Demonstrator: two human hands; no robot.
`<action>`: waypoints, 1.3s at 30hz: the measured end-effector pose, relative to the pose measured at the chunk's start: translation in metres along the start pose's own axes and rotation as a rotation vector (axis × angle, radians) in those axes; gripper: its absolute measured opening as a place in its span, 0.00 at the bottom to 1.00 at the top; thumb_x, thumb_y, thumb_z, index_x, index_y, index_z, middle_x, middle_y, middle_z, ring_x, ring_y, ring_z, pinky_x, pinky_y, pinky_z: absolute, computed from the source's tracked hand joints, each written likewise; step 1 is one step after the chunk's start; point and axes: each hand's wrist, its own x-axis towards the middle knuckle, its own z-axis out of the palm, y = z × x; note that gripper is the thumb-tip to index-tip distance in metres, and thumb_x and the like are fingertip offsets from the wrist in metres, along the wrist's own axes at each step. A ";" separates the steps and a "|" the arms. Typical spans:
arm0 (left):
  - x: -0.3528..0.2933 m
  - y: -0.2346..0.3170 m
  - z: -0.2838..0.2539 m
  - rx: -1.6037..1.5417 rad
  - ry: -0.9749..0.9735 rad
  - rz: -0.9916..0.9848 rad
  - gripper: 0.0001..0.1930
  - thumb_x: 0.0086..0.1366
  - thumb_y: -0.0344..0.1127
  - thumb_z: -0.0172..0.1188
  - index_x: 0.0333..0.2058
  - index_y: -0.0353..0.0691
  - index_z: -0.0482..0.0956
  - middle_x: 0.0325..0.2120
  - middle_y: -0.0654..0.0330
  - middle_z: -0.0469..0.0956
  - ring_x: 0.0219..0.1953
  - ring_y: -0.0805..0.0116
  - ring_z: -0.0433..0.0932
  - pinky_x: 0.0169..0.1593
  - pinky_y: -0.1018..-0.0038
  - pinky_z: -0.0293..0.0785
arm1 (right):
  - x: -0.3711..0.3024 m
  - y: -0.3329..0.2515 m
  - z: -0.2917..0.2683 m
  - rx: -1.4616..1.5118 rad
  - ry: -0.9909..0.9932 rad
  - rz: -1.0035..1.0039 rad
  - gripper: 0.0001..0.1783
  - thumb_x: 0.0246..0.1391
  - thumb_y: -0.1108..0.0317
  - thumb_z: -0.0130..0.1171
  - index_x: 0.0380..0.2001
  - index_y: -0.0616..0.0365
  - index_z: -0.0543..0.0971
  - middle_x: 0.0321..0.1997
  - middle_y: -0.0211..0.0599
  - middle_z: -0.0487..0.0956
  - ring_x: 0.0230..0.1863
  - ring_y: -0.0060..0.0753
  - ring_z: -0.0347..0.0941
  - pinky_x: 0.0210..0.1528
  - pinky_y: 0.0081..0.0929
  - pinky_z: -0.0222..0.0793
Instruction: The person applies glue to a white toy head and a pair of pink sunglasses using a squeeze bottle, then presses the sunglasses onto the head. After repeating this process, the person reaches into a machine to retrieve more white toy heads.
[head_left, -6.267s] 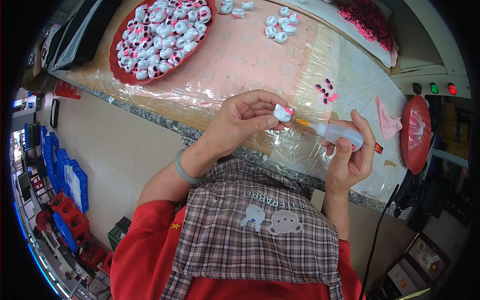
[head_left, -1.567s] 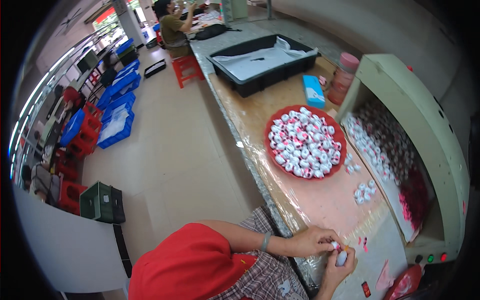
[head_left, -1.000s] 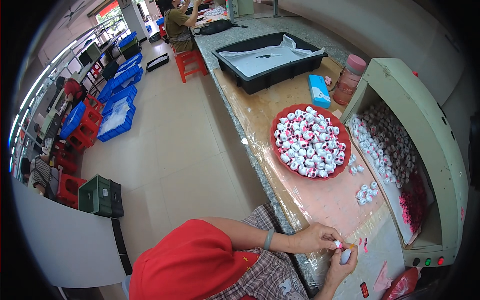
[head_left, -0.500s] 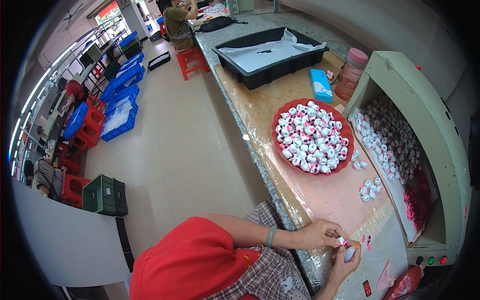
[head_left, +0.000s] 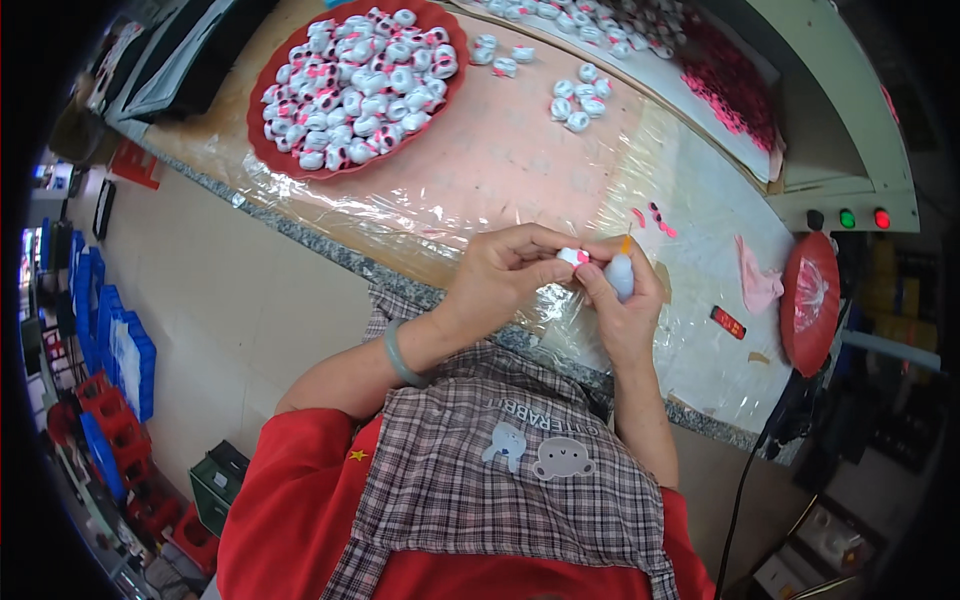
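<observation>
Close together over the near edge of the workbench are both my hands. My left hand (head_left: 510,268) pinches a small white-and-pink figure (head_left: 571,256) between thumb and fingertips. In my right hand (head_left: 632,305) a small white squeeze bottle (head_left: 620,279) with an orange tip is held, its tip pointing up and away; the thumb of that hand touches the figure. Just beyond lie small pink and black pieces (head_left: 657,213). Farther off is a loose cluster of white figures (head_left: 580,98). A red scalloped bowl (head_left: 262,140) at the far left is heaped with similar white-and-pink figures.
A pale green cabinet (head_left: 850,205) with lit buttons stands at the far right, white figures and pink bits inside. Near it are a pink cloth (head_left: 757,275), a red dish (head_left: 808,305) and a small red-and-black packet (head_left: 728,322). Black tray (head_left: 195,75) at far left.
The head view has swung right and down, so bench and hands now sit nearer the picture's middle. Both hands keep hold of the figure and the bottle.
</observation>
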 end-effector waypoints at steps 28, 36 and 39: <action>0.128 0.030 -0.037 1.482 0.093 0.656 0.11 0.53 0.26 0.62 0.37 0.39 0.79 0.36 0.56 0.76 0.38 0.54 0.77 0.39 0.63 0.75 | -0.015 -0.001 -0.031 -0.013 -0.010 0.037 0.12 0.54 0.69 0.62 0.40 0.63 0.78 0.29 0.28 0.75 0.27 0.15 0.68 0.30 0.14 0.65; 0.134 0.024 -0.041 1.471 0.005 0.671 0.12 0.53 0.25 0.60 0.37 0.39 0.75 0.34 0.54 0.73 0.36 0.52 0.76 0.39 0.61 0.74 | -0.016 -0.006 -0.032 -0.043 -0.017 0.055 0.11 0.52 0.70 0.64 0.38 0.61 0.79 0.30 0.29 0.78 0.32 0.17 0.71 0.35 0.16 0.67; 0.123 0.030 -0.040 1.397 0.016 0.541 0.13 0.52 0.26 0.62 0.38 0.37 0.76 0.32 0.55 0.72 0.36 0.55 0.76 0.39 0.63 0.74 | -0.015 -0.005 -0.032 -0.036 -0.031 0.043 0.13 0.52 0.70 0.63 0.41 0.61 0.77 0.30 0.29 0.77 0.31 0.17 0.70 0.34 0.16 0.67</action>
